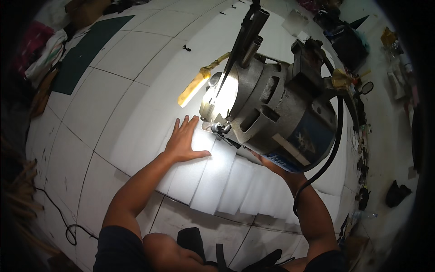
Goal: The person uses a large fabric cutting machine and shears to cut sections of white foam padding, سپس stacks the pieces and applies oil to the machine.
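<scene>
Nearest the camera, at the lower edge, the person's bent knee and dark shorts show above a white tiled floor point(86, 113), so the work is done low on the floor itself. Both forearms rise from there. The left hand point(183, 140) lies flat and released, fingers spread, palm down on a thick stack of white foam sheets point(213, 181), pressing on the top layer just left of the cutting line. The near end of that stack is already sliced into narrow strips whose cut ends form a stepped edge just above the tile joints. The right forearm runs up under a heavy upright cutting machine point(272, 113); the right hand point(267, 161) is mostly hidden beneath the motor housing, so I cannot tell whether it is clenched or what it grasps. The machine has a grey metal motor body with a blue band, a tall blade standard rising toward the top of the view, and a small lamp throwing a bright glare on the foam right by the left fingertips. A black power cable point(331, 154) loops from the machine's right side down past the right forearm. Just beyond the hand, a yellow-taped rod point(195, 86) slants against the machine's front. Farther off, the foam stretches away as a long white band. At the far left lies a dark green mat point(86, 54) beside bundled cloth, and at the far right clutter lies scattered along the floor.
</scene>
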